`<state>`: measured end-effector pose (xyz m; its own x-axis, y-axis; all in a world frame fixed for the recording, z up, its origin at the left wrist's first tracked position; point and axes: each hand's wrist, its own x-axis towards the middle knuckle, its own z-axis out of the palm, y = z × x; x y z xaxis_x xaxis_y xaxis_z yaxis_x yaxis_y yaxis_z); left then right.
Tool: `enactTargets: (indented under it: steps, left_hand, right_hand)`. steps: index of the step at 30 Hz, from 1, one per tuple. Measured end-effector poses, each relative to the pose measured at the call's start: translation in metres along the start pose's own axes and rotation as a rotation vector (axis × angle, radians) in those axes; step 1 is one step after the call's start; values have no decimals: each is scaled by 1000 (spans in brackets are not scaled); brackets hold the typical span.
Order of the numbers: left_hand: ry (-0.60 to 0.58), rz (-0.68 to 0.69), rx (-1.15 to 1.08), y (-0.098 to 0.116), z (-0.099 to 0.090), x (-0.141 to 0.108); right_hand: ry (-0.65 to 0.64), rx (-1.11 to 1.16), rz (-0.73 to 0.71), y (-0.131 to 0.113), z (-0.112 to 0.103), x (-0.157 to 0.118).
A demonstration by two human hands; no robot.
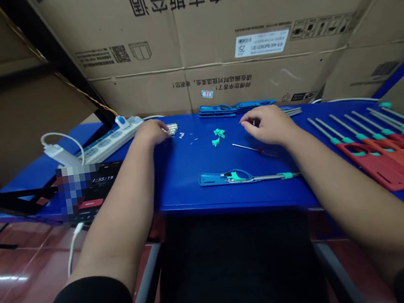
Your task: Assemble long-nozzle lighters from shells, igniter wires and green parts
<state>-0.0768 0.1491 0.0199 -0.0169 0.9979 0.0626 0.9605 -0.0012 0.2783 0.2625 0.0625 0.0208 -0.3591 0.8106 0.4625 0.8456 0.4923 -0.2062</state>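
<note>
two closed grips: left hand (150,133) by metal parts (172,129), right hand (264,126) beside a thin screwdriver (249,148) pointing left.

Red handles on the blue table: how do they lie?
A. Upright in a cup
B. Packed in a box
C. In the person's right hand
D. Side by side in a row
D. The red handles with metal rods lie side by side on the blue table, right of the person's right hand.

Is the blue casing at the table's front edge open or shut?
Open: the blue casing lies uncovered, with green and metal parts exposed inside it.
</note>
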Motion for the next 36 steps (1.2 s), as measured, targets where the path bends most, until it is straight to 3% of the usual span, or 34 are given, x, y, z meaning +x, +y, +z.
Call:
enactTargets:
  steps: [10, 21, 27, 32, 36]
  left_hand:
    - [0, 119, -17, 8, 7, -1]
    - [-125, 201, 72, 21, 11, -3]
    - [-129, 238, 47, 32, 9, -14]
    - [-180, 366, -192, 50, 10, -31]
    - [-204, 488, -457, 75, 19, -48]
  right_hand:
    - [-1, 97, -153, -35, 4, 14]
    - [17, 177, -201, -42, 8, 8]
    - [-5, 182, -226, -35, 8, 0]
    - [2, 237, -148, -37, 16, 0]
    - [17, 405, 67, -47, 26, 1]
